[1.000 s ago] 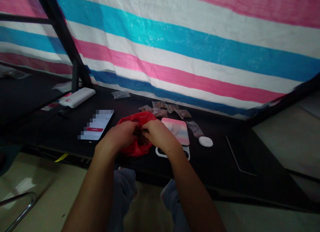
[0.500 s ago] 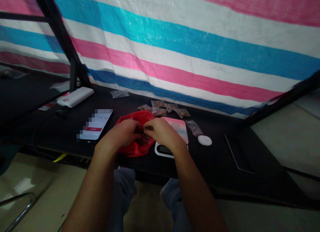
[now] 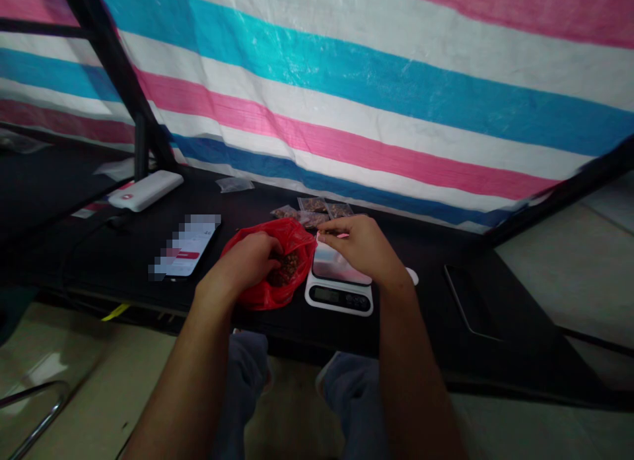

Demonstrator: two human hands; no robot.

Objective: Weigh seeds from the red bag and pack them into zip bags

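A red plastic bag stands with its mouth spread, holding small brown dried pieces. My left hand lies over the bag's left rim, gripping it with fingers curled into the mouth; some fingertips are hidden. Over the back left of a white digital scale, my right hand is closed in a pinch on a few brown bits. The scale's shiny plate shows no pieces on its visible part. Behind the bag and scale lie several small clear packets filled with similar brown pieces.
A lit phone and a white power bank with a cable lie to the left. Another dark phone is at the right, and a white round object peeks past my right wrist. A striped sheet hangs behind the black table.
My right hand has lifted out of the red bag and moved right, over the scale, with brown bits pinched. The scale's display and plate are now uncovered. My left hand stays at the bag.
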